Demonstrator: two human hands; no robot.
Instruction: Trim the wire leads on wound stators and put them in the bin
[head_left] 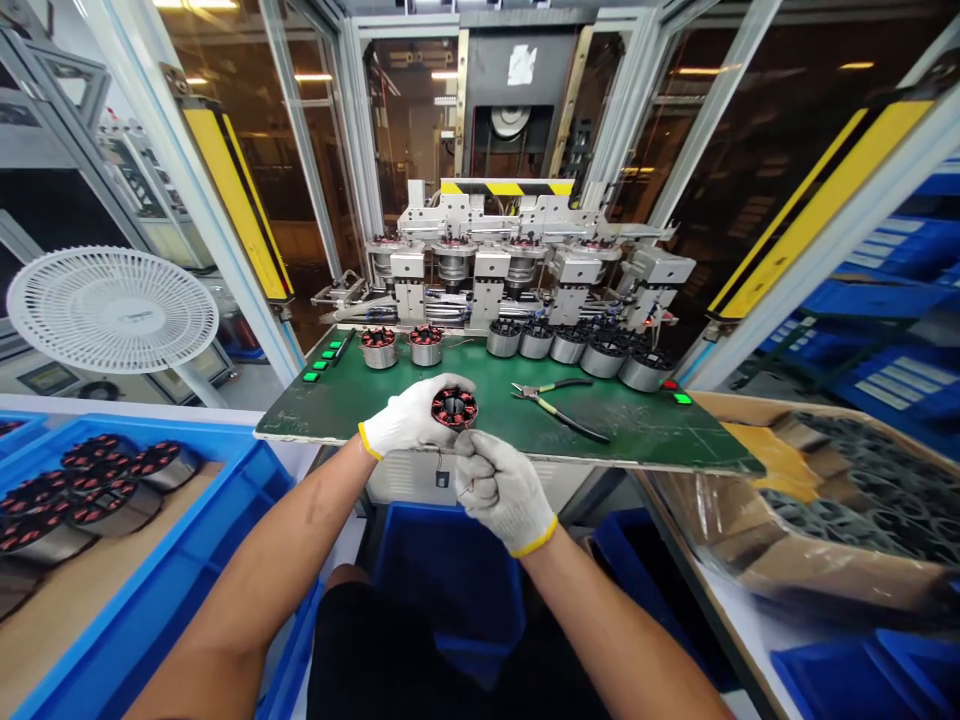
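My left hand (416,413), in a white knit glove, is wrapped round a motor stator (454,408) with copper windings and holds it above the front edge of the green worktop (337,405). My right hand (502,485), gloved too, is closed just below the stator, its fingertips at the stator's lower rim. A thin wire end may be in those fingers; it is too small to make out. Beyond the hands stand two wound stators (379,349) on the worktop. Wire cutters (559,402) with black and yellow handles lie open to the right.
Several unwound stators (570,345) line the worktop's back right, before the winding machine (495,265). A blue crate (225,500) with wound stators stands left, beside a white fan (112,310). At right is a cardboard box (832,580) of dark parts. A blue bin (450,560) sits below.
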